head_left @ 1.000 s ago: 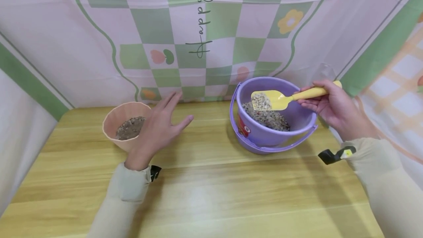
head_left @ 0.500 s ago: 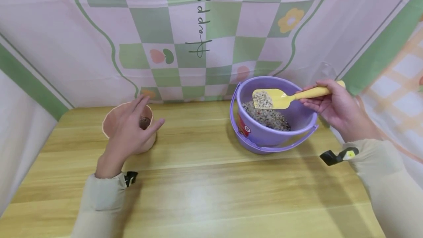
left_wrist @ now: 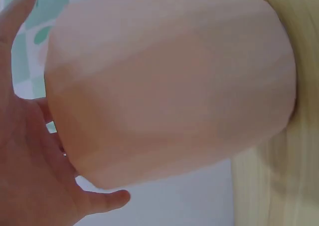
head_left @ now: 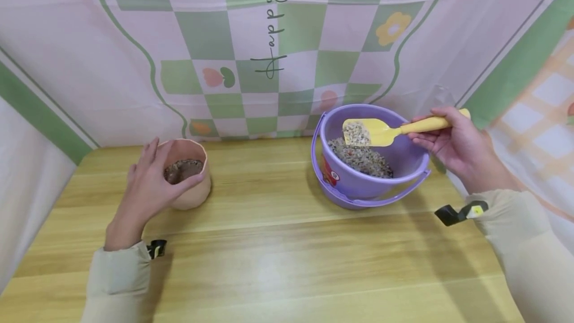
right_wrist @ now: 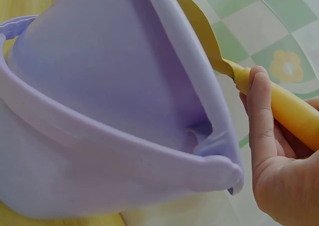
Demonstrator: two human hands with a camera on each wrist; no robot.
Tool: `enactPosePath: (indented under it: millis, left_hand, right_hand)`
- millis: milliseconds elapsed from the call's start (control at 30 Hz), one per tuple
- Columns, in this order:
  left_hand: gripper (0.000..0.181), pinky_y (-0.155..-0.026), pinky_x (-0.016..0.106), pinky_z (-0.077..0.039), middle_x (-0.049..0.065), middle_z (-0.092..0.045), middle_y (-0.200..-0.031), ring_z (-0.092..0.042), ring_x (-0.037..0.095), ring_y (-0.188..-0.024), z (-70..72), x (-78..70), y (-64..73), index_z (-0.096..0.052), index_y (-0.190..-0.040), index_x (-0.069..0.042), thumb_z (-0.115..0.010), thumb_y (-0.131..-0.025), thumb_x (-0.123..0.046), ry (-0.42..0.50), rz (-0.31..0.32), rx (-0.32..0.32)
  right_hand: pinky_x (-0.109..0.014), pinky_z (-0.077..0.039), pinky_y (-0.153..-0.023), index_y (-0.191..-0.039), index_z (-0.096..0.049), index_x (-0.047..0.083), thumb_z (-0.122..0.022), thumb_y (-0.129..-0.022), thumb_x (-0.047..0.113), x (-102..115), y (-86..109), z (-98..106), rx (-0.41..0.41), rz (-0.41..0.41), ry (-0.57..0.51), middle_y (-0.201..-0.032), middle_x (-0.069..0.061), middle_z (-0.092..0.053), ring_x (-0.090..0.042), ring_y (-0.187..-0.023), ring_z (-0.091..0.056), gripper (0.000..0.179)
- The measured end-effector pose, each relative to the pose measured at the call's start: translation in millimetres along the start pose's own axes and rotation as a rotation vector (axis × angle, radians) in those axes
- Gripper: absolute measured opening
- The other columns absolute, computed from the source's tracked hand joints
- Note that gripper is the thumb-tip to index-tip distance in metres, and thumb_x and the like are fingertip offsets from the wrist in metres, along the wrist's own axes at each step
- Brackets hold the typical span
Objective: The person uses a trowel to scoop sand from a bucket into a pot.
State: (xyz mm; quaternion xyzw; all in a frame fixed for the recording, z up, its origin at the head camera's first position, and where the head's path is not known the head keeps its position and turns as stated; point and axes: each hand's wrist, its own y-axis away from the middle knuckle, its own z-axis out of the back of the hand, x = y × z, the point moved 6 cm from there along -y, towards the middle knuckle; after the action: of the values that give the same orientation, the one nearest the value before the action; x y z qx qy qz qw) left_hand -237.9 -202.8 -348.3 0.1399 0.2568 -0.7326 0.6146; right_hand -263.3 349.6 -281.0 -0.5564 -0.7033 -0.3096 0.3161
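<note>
My right hand (head_left: 466, 151) grips the handle of a yellow toy shovel (head_left: 384, 134) above a purple bucket (head_left: 363, 188). Pale gravel (head_left: 357, 133) lies on the blade, and more mixed gravel (head_left: 360, 161) fills the bucket's lower part. In the right wrist view the fingers wrap the yellow handle (right_wrist: 294, 113) just outside the rim. At the left, my left hand (head_left: 145, 183) is spread at the rim of a peach pot (head_left: 199, 191) holding brown, grainy material (head_left: 183, 169). The left wrist view shows the thumb (left_wrist: 17, 16) standing away from the pot's wall.
Both containers stand on a wood-grain table (head_left: 278, 263), with a gap between them. The bucket's purple handle (head_left: 372, 202) hangs down in front. A printed cloth (head_left: 296, 79) rises behind the table and along both sides.
My left hand has swept left across the pot to its left rim, uncovering the brown contents. The right hand and loaded shovel have barely moved, rising slightly.
</note>
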Motion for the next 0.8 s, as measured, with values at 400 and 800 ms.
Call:
enactPosePath:
  millis: [400,800]
  left_hand:
    - [0.118,-0.096,0.078,-0.028,0.022,0.000,-0.164,-0.021,0.061,-0.138,-2.6,19.5,7.6,-0.017,-0.161,-0.016,-0.082,-0.072,-0.060,0.035,-0.002,-0.030]
    - [0.135,-0.097,0.080,-0.024,0.025,0.012,-0.163,-0.012,0.062,-0.140,-3.1,33.6,11.7,0.007,-0.161,-0.023,-0.085,-0.069,-0.059,0.097,0.079,0.019]
  right_hand:
    - [-0.042,-0.060,-0.069,-0.097,-0.068,-0.016,-0.050,-0.105,0.012,-1.5,1.1,0.3,-0.036,-0.005,-0.031,-0.092,-0.032,-0.070,-0.042,-0.078,-0.072,0.035]
    - [-0.046,-0.060,-0.075,-0.097,-0.067,-0.013,-0.052,-0.104,0.011,-4.4,-0.2,4.5,-0.117,-0.007,-0.082,-0.095,-0.032,-0.070,-0.044,-0.083,-0.071,0.029]
